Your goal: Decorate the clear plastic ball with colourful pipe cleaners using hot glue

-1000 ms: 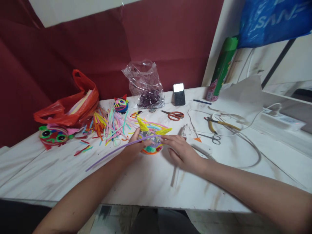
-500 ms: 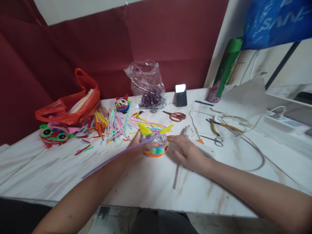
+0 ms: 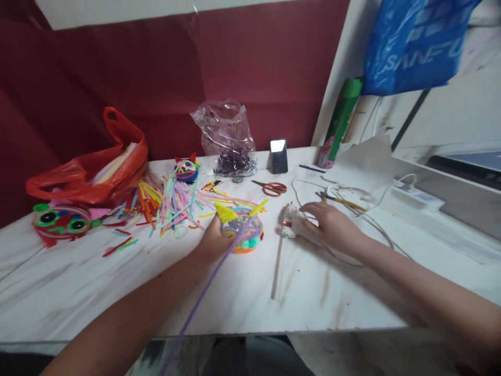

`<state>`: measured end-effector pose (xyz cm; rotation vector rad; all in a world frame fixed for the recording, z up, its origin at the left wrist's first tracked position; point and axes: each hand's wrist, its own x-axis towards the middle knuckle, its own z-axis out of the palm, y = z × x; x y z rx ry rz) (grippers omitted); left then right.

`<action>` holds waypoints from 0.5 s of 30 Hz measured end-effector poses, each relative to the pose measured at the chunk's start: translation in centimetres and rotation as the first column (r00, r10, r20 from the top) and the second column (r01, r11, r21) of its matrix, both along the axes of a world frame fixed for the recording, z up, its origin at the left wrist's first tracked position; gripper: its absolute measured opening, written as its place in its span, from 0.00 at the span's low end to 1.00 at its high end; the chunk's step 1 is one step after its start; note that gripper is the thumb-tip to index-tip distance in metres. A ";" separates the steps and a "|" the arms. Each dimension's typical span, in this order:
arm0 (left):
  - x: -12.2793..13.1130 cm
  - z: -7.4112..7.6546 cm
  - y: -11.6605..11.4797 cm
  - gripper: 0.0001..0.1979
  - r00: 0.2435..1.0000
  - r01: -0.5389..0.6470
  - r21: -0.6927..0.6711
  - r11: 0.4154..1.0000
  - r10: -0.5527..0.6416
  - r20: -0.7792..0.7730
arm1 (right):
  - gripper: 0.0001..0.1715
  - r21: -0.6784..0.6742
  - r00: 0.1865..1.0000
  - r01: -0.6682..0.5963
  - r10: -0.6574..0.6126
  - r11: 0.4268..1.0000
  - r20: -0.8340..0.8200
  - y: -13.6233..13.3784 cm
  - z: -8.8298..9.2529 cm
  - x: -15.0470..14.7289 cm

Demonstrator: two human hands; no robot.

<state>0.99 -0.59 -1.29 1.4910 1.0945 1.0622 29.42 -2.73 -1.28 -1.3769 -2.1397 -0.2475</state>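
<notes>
A: What is nearest?

B: A long purple pipe cleaner (image 3: 207, 292). It runs from the near edge of the white table (image 3: 97, 292) up to the craft ball (image 3: 242, 232).

A: Where does that ball sit?

B: It is on the table at mid-width. It has 2 yellow ears on top, and the left hand (image 3: 211, 243) is clasped against its left side.

A: And the right hand (image 3: 332, 227)?

B: It is well apart from the ball. Its fingers lie stretched over the rear of a white glue gun (image 3: 288, 225), not curled round it. A pale stick (image 3: 277, 269) lies just in front of the gun's nozzle.

A: Farther back?

B: There is a heap of coloured pipe cleaners (image 3: 172, 201) behind the ball. Red scissors (image 3: 273, 187) and yellow-handled pliers (image 3: 344, 201) lie to the right. At far left is a red mask figure (image 3: 58, 222), beside a red plastic bag (image 3: 90, 167).

A: Against the wall?

B: 1 small cat-faced ball (image 3: 187, 168), a clear bag (image 3: 229, 138), a phone (image 3: 278, 155) standing upright and a green can (image 3: 340, 120). A blue bag (image 3: 410, 44) hangs above.
</notes>
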 end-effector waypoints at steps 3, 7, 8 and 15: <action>-0.2 0.4 0.0 0.36 0.999 0.004 -0.003 1.000 -0.004 -0.039 | 0.17 -0.117 0.994 0.107 -0.103 0.987 0.040 -0.7 -0.6 2.0; -0.4 1.0 -0.1 0.37 0.994 0.032 0.015 0.999 -0.030 -0.105 | 0.22 -0.303 0.985 0.123 -0.078 0.945 0.156 -1.6 -1.3 2.0; -0.4 1.1 -0.2 0.37 0.992 0.048 0.009 0.999 -0.047 -0.114 | 0.21 -0.325 0.978 0.142 -0.081 0.935 0.192 -1.7 -1.3 1.6; 0.3 0.6 -0.8 0.32 0.995 0.081 0.024 0.996 -0.080 -0.068 | 0.12 -0.305 0.950 0.269 -0.199 0.914 0.241 -1.9 -1.8 -0.2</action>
